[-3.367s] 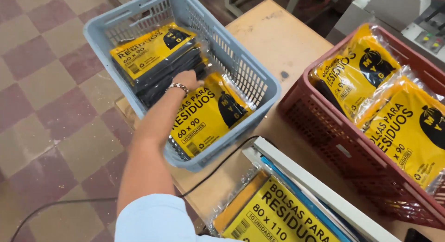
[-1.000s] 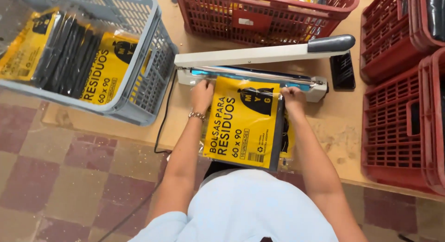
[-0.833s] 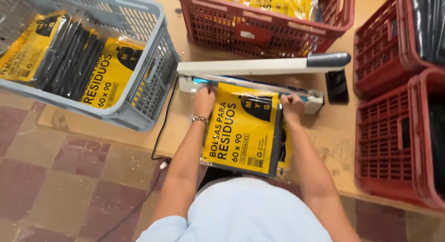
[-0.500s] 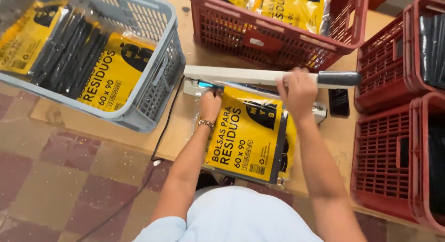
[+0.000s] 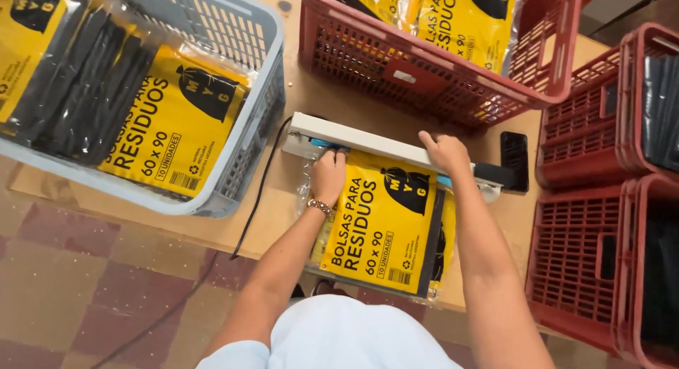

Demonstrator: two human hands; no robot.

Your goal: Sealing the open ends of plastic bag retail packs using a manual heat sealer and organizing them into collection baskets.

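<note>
Right hand (image 5: pixel 445 151) pressed the sealer bar (image 5: pixel 368 141) down (flat grip); left hand (image 5: pixel 328 176) steadied the yellow packet (image 5: pixel 382 231), its sealing underway, at 12 o'clock.

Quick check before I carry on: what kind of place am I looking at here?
Probably a small packing workshop: a heat sealer on a wooden table, a yellow-labelled pack of black bags under its bar, and plastic crates of similar packs.
</note>
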